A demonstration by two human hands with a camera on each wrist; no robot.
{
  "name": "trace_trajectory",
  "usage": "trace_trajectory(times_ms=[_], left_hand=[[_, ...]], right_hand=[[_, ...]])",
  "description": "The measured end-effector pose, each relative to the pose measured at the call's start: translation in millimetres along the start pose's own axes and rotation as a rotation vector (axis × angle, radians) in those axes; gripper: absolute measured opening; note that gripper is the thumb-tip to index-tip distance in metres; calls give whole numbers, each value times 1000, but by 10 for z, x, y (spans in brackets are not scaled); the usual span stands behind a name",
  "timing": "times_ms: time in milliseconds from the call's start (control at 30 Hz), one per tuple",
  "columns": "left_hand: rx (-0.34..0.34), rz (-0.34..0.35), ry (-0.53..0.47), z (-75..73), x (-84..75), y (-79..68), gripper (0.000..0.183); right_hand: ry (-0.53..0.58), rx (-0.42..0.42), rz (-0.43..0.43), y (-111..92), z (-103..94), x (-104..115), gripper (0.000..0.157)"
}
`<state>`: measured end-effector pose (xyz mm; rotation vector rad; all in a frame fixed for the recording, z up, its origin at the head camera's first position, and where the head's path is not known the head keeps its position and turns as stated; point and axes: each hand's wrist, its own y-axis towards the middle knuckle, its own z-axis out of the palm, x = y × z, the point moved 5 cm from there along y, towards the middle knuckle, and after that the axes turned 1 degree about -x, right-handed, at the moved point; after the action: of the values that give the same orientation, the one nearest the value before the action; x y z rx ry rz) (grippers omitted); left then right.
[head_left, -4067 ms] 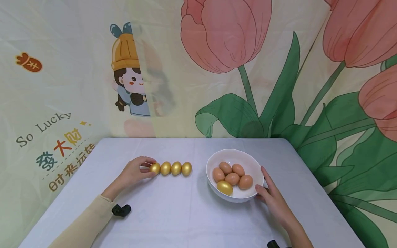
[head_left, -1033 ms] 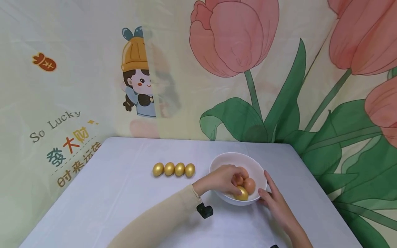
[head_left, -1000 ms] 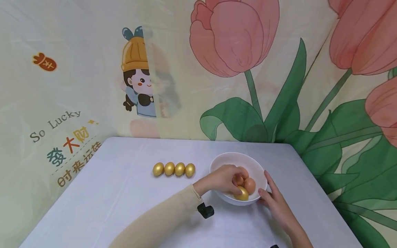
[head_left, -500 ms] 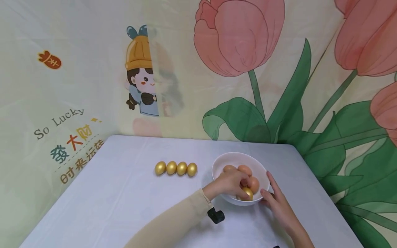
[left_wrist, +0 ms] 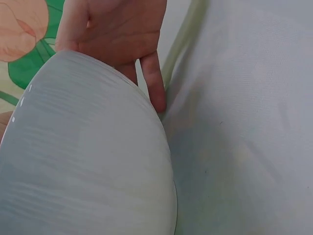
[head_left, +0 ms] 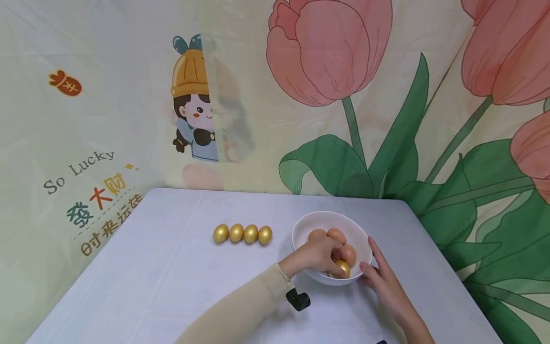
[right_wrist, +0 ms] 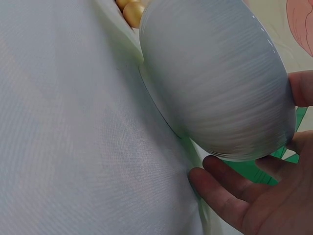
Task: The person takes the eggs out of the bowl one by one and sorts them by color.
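A white bowl [head_left: 320,218] stands on the table at the right of the head view, with several brown eggs [head_left: 336,235] and one gold egg [head_left: 342,270] inside. My left hand [head_left: 317,255] reaches into it, curled fingers and thumb holding the gold egg near the front wall and covering part of it. With thumb at the rim and fingers along the outer side, my right hand [head_left: 381,283] holds the bowl from the right. The left wrist view shows the bowl's outer wall [left_wrist: 98,137]; the right wrist view has the right-hand fingers [right_wrist: 220,196] beneath its curve.
Several gold eggs [head_left: 243,234] lie in a row on the white-covered table [head_left: 172,267], left of the bowl. A black device [head_left: 298,300] sits at the left wrist. Behind the table hangs a cloth [head_left: 240,95] printed with tulips.
My left hand has left the leftmost egg of the row and gone right into the bowl. There the gold egg has shifted right. My right hand has stayed at the rim.
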<state>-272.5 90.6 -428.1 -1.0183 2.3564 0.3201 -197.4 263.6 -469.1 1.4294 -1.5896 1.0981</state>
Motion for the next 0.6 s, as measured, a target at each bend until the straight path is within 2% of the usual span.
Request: trace_trajectory(times_ms=[167, 433, 600], left_hand=[[-13, -4, -60, 2, 6, -4, 26], [-79, -8, -84, -25, 15, -22, 25], [-128, 21, -105, -57, 19, -20, 27]], right_hand=[[9, -1, 16, 3, -6, 5, 78], [19, 4, 8, 6, -3, -2, 79], [15, -2, 4, 9, -7, -15, 79]])
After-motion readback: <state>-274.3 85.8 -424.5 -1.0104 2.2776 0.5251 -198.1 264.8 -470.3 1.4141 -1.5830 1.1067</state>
